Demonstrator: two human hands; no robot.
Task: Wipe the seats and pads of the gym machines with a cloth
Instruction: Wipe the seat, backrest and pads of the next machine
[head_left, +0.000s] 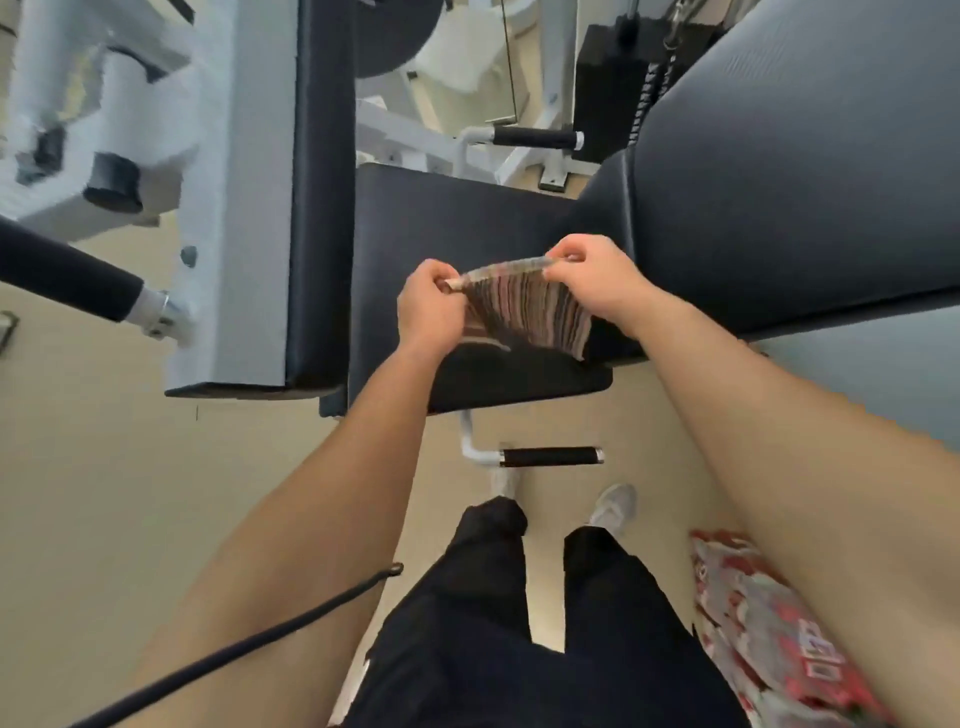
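Two bare forearms reach up mid-frame: the left hand and right hand each pinch a top corner of the striped brown-pink cloth, stretched left-to-right, hanging just above the flat black vinyl seat, equally near both hands.

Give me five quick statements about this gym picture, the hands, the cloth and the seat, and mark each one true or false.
1. Both hands grip the striped cloth. True: the left hand and the right hand each pinch an end of its top edge.
2. The cloth lies flat on the floor. False: it hangs from the hands above the dark seat pad.
3. The cloth is plain white. False: it shows multicoloured stripes.
4. A black-gripped handle sticks out below the seat's near edge. True.
5. The person wears gloves. False: both hands are bare.
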